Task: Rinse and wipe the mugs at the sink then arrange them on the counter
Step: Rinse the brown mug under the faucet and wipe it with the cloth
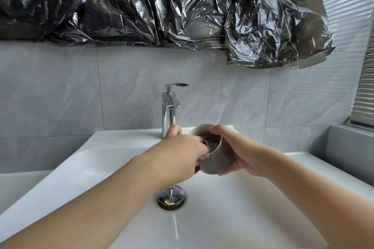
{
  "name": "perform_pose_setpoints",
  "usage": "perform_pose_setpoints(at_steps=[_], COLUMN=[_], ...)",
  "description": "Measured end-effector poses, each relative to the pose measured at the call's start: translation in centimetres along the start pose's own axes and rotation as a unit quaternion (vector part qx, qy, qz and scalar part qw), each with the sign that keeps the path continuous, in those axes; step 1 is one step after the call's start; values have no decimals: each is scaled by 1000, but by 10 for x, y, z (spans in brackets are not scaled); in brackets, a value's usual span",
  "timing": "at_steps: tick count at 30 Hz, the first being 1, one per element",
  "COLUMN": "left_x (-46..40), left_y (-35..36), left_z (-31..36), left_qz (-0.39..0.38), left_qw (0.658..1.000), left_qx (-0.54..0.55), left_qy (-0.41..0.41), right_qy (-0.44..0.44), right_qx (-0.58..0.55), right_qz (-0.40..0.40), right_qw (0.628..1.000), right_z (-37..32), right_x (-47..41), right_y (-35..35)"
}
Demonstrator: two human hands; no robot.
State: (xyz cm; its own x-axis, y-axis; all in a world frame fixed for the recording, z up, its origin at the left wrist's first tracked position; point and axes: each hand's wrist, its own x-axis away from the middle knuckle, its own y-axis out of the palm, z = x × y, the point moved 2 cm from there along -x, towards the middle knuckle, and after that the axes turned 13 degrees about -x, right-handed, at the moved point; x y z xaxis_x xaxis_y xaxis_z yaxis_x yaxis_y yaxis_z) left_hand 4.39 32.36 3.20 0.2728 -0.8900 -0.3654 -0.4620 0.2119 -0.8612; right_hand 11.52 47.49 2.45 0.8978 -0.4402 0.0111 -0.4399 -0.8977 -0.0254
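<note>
Two hands over sink (60, 172): right hand (242, 157) grips mug (214, 161), left hand (182, 157) fingers inside, grip unclear.

White sink (60, 168); chrome tap (169, 111); beige mug (214, 162), dark inside; grey marbled tiles (60, 91); glossy black plastic sheet (141, 2).

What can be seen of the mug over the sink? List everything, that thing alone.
The mug is pale beige outside with a dark brown inside, seemingly glazed ceramic. It is held tilted above the basin, its mouth turned up and toward the left. The right hand grips its body from the right and beneath, thumb over the rim. The left hand reaches into the mouth, its fingers inside. A dark bit at the lower left may be the handle; I cannot tell. It hangs just right of the faucet's base, touching neither sink nor faucet.
</note>
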Motion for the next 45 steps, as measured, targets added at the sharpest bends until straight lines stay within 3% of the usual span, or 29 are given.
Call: perform_pose_setpoints(at_steps=[4,10,12,15,17,21,27,31,33,35,37,40,43,45], left_x=[-5,-1,-1,1,2,-3,-3,1,0,0,0,-1,1,5], left_y=[4,10,2,-8,-8,2,-6,-10,-14,-14,-11,-7,-10,-17], left_z=[13,19,17,13,12,20,27,26,19,14,14,27,42,47], left_qz=[-21,-13,20,81,54,-28,34,68,77,72,58,54,120,149], left_qw=[996,958,965,990,994,997,979,996,994,992,994,997,989,973], left_qx=[61,247,227,50,-21,1,159,0,-80,-106,-93,-42,33,126], left_qy=[-68,-144,-127,-101,-93,-76,-127,-56,9,23,7,-38,-79,-120], right_qy=[-58,-61,-71,-84,-97,-155,-178,-135,-109,-81,-71,-146,-220,-216], right_qx=[15,12,-29,-37,-7,17,-2,-23,14,61,84,88,98,66], right_qz=[65,31,38,53,55,80,97,26,2,-5,11,79,115,103], right_qw=[996,998,996,994,994,985,979,990,994,995,994,982,964,969], right_z=[-5,-4,-5,-5,-6,-11,-12,-14,-20,-22,-21,-21,-22,-18], right_x=[-2,4,3,1,2,5,9,11,16,16,16,13,12,10], right_y=[7,10,9,11,14,15,12,7,2,-2,-1,0,-2,0])
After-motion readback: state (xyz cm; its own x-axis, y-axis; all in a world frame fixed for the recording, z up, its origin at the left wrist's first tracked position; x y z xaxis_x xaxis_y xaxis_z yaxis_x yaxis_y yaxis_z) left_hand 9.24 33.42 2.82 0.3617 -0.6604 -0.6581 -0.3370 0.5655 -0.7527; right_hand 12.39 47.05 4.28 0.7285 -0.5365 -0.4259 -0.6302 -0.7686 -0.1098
